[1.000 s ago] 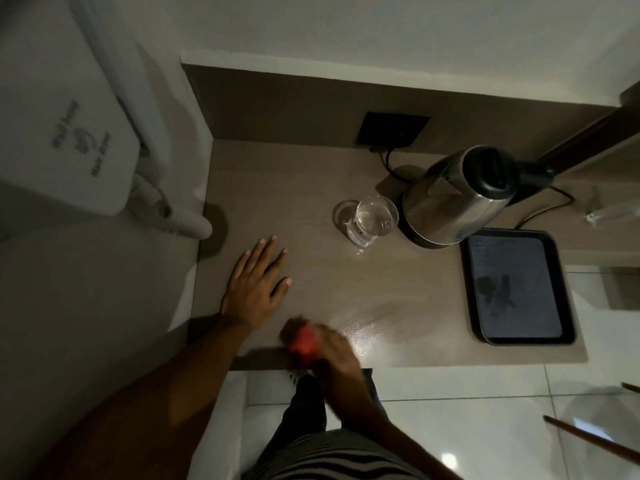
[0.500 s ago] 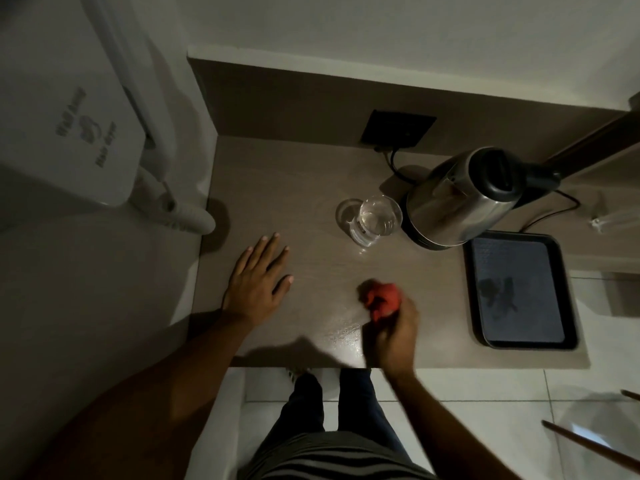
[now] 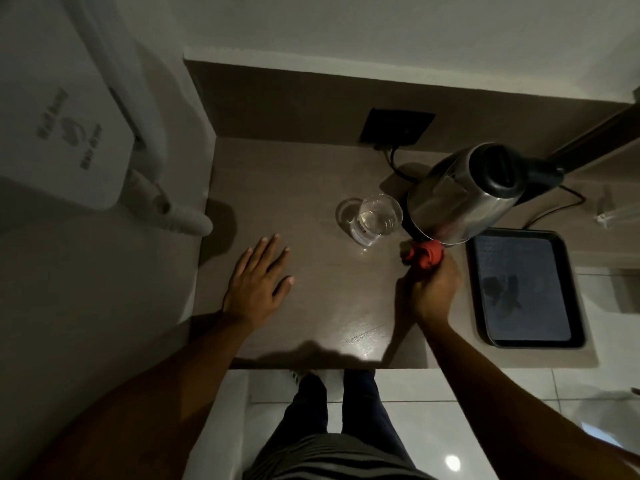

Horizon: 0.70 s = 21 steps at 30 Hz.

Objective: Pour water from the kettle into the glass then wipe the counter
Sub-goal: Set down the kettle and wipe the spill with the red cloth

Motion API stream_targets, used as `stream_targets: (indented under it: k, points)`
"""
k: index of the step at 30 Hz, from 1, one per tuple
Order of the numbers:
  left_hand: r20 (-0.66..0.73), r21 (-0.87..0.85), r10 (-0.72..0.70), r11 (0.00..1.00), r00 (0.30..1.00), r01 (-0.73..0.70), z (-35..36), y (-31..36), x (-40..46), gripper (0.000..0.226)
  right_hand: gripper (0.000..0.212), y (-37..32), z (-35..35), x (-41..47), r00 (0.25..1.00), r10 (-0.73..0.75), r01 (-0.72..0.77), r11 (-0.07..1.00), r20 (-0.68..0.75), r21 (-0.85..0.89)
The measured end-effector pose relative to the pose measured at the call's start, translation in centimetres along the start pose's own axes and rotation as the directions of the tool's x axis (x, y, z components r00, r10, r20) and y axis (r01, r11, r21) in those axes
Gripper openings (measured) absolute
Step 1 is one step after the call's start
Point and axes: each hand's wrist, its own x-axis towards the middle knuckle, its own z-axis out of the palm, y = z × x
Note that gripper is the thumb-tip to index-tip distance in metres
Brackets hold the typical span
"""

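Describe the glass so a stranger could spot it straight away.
Find the steel kettle at the back right of the brown counter. The glass stands just left of it: small, clear, holding water, the only see-through thing there.

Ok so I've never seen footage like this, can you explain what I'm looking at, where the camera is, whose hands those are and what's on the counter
There is no machine here. The camera sits on a person's head and looks down, so you see their own arms and legs from above. The left hand lies flat and open on the brown counter. The right hand grips a bunched red cloth and presses it on the counter right by the base of the steel kettle. Left of the kettle stands a glass with water in it. To the right lies a dark tray. A black socket on the back panel feeds the kettle's cord. White units hang on the wall at left.
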Motion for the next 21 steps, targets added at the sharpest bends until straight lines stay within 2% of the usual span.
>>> stream_targets:
  k: [1, 2, 4, 5, 6, 8, 10, 11, 13, 14, 15, 17, 19, 21]
  points:
    - [0.003, -0.002, 0.003, 1.000, 1.000, -0.003, 0.0, 0.0, 0.0, 0.060, 0.026, -0.4, 1.2, -0.5, 0.999, 0.038, -0.038, 0.999, 0.012, -0.020]
    - [0.007, -0.002, 0.008, 1.000, 1.000, -0.007, 0.0, -0.1, 0.0, 0.059, 0.030, -0.8, 2.6, -1.6, 0.999, 0.023, -0.022, 0.999, 0.034, -0.024]
    - [0.006, 0.003, 0.013, 1.000, 1.000, -0.013, 0.0, -0.1, 0.0, 0.058, 0.036, -2.4, 5.3, -5.0, 0.987, -0.096, 0.094, 0.995, 0.130, 0.019]
    - [0.005, 0.004, 0.013, 1.000, 1.000, -0.013, -0.1, -0.1, 0.0, 0.058, 0.035, -3.5, 6.1, -6.8, 0.955, -0.181, 0.173, 0.983, 0.236, 0.054]
    - [0.006, 0.002, 0.014, 1.000, 1.000, -0.014, -0.1, 0.0, 0.0, 0.058, 0.035, -4.3, 6.6, -8.8, 0.892, -0.280, 0.255, 0.960, 0.356, 0.114]
    - [0.018, -0.016, 0.010, 1.000, 1.000, -0.010, -0.2, 0.0, -0.2, 0.058, 0.033, -4.8, 6.7, -12.6, 0.719, -0.418, 0.363, 0.907, 0.556, 0.213]
    - [0.022, -0.031, 0.012, 0.999, 1.000, -0.012, -0.2, 0.0, 0.0, 0.059, 0.040, -3.9, 5.6, -14.3, 0.600, -0.501, 0.445, 0.857, 0.623, 0.260]
    - [0.021, -0.034, 0.014, 0.999, 1.000, -0.014, -0.2, 0.0, 0.0, 0.059, 0.040, -3.5, 4.9, -13.9, 0.584, -0.514, 0.442, 0.850, 0.628, 0.285]
    - [0.017, -0.028, 0.010, 1.000, 1.000, -0.009, -0.3, 0.0, 0.0, 0.060, 0.024, -3.3, 2.6, -11.6, 0.674, -0.485, 0.376, 0.875, 0.558, 0.305]
    - [0.019, -0.023, 0.008, 1.000, 1.000, -0.007, -0.3, 0.1, -0.1, 0.060, 0.021, -3.0, 1.3, -9.9, 0.763, -0.466, 0.332, 0.877, 0.447, 0.348]
    - [0.023, -0.020, 0.010, 1.000, 1.000, -0.010, -0.4, 0.1, 0.0, 0.060, 0.028, -2.5, 0.1, -7.7, 0.845, -0.442, 0.338, 0.878, 0.301, 0.339]
    - [0.032, -0.025, 0.010, 1.000, 0.999, -0.009, -0.6, 0.2, -0.1, 0.061, 0.029, -0.7, -2.0, -3.9, 0.964, -0.247, 0.219, 0.948, 0.101, 0.229]
    - [0.047, -0.022, 0.009, 1.000, 0.999, -0.008, -0.8, 0.3, -0.1, 0.061, 0.024, 1.1, -2.5, -2.7, 0.998, -0.026, 0.022, 0.997, 0.051, 0.080]
    - [0.058, -0.024, 0.010, 1.000, 0.998, -0.009, -0.9, 0.3, 0.0, 0.062, 0.029, 1.4, -1.3, -4.3, 0.996, 0.047, -0.045, 0.998, 0.073, -0.032]
